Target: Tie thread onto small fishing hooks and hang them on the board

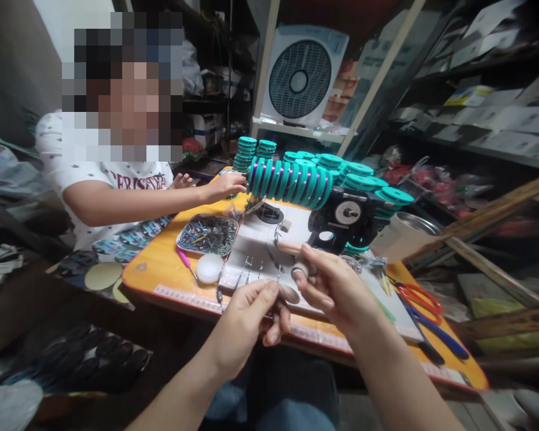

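Observation:
My left hand (256, 308) is closed in a pinch near the table's front edge, with a small greyish oval shape (290, 293) at its thumb tip that I cannot make out. Close by on the right, my right hand (326, 281) has its index finger stretched out and the others loosely bent; a beige wrap (302, 269) covers one finger. Any thin line between the hands is too fine to see. Beyond them, a white board (251, 239) bears small metal pieces with dark ends (248, 269) and a beige bit (285, 225).
Another person's hand (227, 184) touches a row of teal spools (290, 182) across the table. A tray of small metal parts (209, 233), a white round lid (209, 269), a black device (348, 212), orange-handled scissors (420, 302) and blue-handled pliers (444, 338) lie around. A fan (300, 75) stands behind.

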